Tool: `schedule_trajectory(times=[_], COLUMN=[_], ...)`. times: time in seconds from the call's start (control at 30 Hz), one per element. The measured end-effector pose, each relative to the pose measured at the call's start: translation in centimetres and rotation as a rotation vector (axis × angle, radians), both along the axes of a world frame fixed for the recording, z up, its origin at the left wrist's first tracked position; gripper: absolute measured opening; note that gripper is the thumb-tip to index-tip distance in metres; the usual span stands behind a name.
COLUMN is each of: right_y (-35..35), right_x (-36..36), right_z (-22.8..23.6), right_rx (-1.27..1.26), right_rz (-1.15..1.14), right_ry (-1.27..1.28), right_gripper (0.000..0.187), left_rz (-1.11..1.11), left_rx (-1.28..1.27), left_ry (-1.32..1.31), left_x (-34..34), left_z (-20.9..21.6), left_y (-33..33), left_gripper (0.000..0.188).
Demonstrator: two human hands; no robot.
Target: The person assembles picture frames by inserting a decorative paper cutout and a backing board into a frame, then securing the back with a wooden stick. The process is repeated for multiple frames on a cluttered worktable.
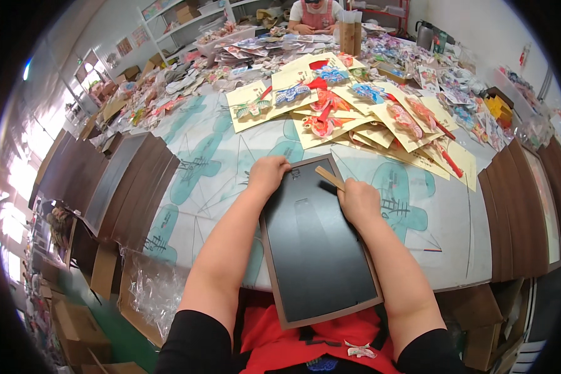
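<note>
A brown picture frame [311, 255] lies black back up — partly on the table [224, 187], its near end poking past the edge. The left hand [269, 176] is curled, holding the frame's far left corner. The right hand [359, 202] is closed tight around a flat tan stick [328, 177] — just over the frame's far right side.
</note>
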State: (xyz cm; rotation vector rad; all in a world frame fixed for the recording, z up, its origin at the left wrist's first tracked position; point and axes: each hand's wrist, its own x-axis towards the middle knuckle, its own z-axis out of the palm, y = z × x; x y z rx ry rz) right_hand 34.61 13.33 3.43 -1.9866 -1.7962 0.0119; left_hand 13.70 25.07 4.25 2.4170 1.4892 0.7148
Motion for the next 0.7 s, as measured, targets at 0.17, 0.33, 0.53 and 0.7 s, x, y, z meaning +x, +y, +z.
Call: schedule_trajectory(times=[0.17,0.33,0.53,0.7], right_y=[0.2,-0.2,-1.8,-7.9], right_x=[-0.2,0.1,1.2,1.9], right_z=[0.0,-0.3,-0.6,0.8], right_rx=[0.007,0.049,0.072,0.004], right_rz=[-0.021,-0.087,-0.052,-0.007], right_ry=[0.053,0.148,0.322,0.605], right_gripper=[0.025,0.027,0.033,0.035], left_rz=[-0.091,0.234,0.278,0.287], left_rx=[-0.019,0.025,-0.128,0.011], left_ry=[-0.288,-0.293,-0.235,-0.225], left_x=[-2.1,-5.5,-4.5,-4.8], left_z=[-1.4,-1.9,-1.7,-3.0], left_y=[1.1,-5.1,-7.8,-7.4], left_gripper=[0.025,0.049,0.039,0.028])
